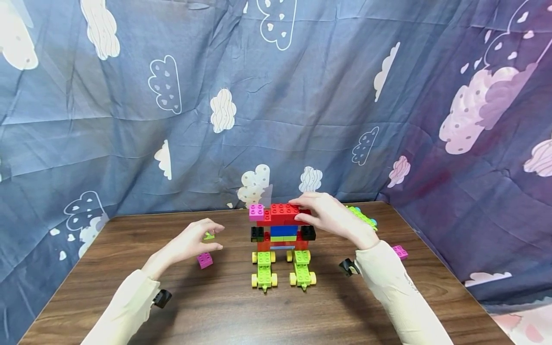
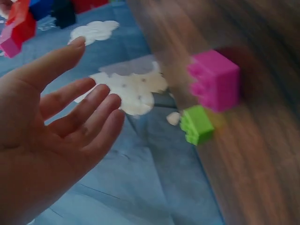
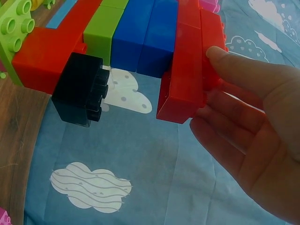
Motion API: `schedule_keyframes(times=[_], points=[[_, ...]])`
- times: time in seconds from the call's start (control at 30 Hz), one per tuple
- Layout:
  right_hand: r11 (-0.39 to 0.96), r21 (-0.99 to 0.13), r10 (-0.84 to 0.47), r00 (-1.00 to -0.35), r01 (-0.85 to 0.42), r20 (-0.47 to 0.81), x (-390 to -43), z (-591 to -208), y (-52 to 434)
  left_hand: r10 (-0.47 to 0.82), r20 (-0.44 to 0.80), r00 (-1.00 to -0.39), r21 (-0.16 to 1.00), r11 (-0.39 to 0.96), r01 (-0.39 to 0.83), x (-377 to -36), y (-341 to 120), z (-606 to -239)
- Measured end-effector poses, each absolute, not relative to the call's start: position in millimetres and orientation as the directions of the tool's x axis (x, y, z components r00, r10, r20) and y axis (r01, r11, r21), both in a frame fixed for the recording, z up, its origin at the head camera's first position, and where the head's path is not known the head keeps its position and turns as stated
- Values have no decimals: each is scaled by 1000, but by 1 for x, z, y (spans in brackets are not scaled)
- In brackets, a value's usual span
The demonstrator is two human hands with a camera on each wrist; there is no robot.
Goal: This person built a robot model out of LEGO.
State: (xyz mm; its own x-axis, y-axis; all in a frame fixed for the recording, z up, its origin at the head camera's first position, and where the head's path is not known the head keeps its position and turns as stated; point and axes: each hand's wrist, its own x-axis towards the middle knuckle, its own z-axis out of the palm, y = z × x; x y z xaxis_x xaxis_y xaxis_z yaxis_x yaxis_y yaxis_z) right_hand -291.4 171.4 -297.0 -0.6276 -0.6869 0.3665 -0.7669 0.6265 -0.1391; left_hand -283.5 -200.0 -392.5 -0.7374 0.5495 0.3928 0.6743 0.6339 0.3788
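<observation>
A figure of toy building blocks stands upright mid-table on two lime wheeled bases with yellow wheels, the left base (image 1: 264, 270) and the right base (image 1: 303, 274). Blue bricks (image 1: 283, 230) form its middle, and a black brick (image 3: 77, 89) juts out at each side. At its top, my right hand (image 1: 329, 215) pinches a red brick (image 3: 212, 40), thumb on the near face and fingers behind. A pink brick (image 1: 256, 212) sits on the top's left end. My left hand (image 1: 189, 243), fingers loosely bent and holding nothing, hovers near a magenta brick (image 2: 220, 82) and a small lime brick (image 2: 198, 125).
Behind my right forearm lies a lime piece with blue round parts (image 1: 362, 217). Another magenta brick (image 1: 400, 252) rests near the right table edge. Blue cloth with white clouds (image 1: 223, 110) hangs behind the wooden table (image 1: 215, 311).
</observation>
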Motion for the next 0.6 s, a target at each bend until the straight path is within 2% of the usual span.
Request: schedule_keyframes(times=[0.27, 0.6], points=[[624, -137, -687, -624, -769, 373, -292, -298, 173, 578, 218, -786, 331, 714, 617, -285, -216, -411], [629, -131, -687, -627, -766, 367, -292, -298, 171, 518, 142, -844, 262, 802, 536, -283, -224, -422]])
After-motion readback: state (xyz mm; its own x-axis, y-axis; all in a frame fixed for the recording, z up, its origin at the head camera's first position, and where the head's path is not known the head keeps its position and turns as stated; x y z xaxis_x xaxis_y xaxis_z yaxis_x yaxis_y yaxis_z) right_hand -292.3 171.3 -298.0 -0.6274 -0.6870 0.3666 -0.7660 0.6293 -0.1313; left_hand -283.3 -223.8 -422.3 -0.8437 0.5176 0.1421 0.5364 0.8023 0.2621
